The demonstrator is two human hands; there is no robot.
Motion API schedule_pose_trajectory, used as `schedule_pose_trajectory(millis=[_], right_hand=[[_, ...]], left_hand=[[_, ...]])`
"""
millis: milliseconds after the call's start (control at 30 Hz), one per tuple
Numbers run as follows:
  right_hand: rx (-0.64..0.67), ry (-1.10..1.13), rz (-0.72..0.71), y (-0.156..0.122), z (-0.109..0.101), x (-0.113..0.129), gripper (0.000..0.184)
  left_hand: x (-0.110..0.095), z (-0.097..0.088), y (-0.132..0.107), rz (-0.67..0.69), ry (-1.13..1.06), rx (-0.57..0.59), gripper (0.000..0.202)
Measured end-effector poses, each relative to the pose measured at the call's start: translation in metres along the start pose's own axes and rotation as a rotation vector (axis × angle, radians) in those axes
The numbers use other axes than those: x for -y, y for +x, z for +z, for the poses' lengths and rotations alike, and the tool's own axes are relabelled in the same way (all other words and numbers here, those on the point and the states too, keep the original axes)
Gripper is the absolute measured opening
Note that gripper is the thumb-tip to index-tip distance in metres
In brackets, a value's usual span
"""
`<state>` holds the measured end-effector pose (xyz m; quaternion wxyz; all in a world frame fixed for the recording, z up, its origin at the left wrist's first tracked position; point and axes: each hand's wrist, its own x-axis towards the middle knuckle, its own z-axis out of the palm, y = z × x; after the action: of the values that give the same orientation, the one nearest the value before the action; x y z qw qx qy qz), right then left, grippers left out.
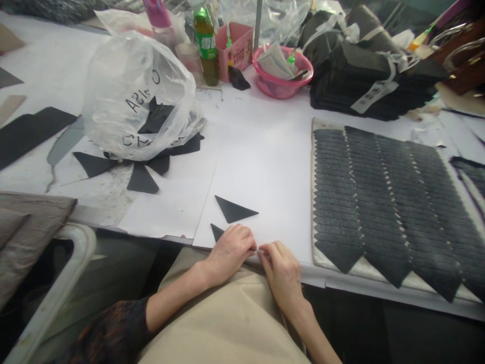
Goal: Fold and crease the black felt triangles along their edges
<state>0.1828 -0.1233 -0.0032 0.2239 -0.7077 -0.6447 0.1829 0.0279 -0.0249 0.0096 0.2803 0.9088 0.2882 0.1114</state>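
Observation:
At the front edge of the table, my left hand (235, 248) and my right hand (282, 268) meet with fingertips almost touching. Both have their fingers closed in a pinch. Something thin and pale seems to show between the fingertips, too small to name. A black pointed piece (217, 232) pokes out from behind my left hand, which hides the rest of it. Just beyond lies a flat black triangular piece (235, 209), apart from both hands.
To the right, a board (318, 258) carries overlapping rows of black pointed pieces (379, 202). At left a clear plastic bag (109, 91) lies over black pieces (143, 179). Behind stand a green-capped bottle (206, 45), a pink basin (278, 90) and a black stack (352, 81).

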Motion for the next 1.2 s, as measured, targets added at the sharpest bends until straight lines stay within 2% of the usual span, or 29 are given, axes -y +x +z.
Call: schedule_pose_trajectory(millis=[267,467,600,800,933,1067,1200], right_hand=[[-0.033,0.071,0.014,0.001,0.002,0.003,0.005],[-0.007,-0.009,-0.012,0.007,0.005,0.012,0.002],[0.024,-0.067,-0.008,0.010,0.004,0.016,0.007],[-0.017,-0.009,-0.026,0.010,0.004,0.016,0.013],[-0.010,0.019,-0.036,0.007,0.007,0.015,0.015],[-0.085,0.207,-0.020,0.002,0.010,0.014,0.013],[-0.241,0.462,0.112,0.000,0.009,0.016,0.004]], left_hand=[[0.005,0.004,-0.016,-0.040,-0.074,-0.158,0.011],[0.009,0.005,-0.020,-0.010,-0.077,-0.153,0.014],[0.009,0.005,-0.020,-0.001,-0.069,-0.171,0.015],[0.006,0.002,-0.019,0.013,-0.007,-0.152,0.012],[0.005,0.000,-0.018,-0.009,0.027,-0.098,0.011],[0.000,-0.009,-0.020,0.006,0.078,-0.057,0.016],[-0.014,-0.025,-0.022,-0.067,0.046,-0.132,0.013]])
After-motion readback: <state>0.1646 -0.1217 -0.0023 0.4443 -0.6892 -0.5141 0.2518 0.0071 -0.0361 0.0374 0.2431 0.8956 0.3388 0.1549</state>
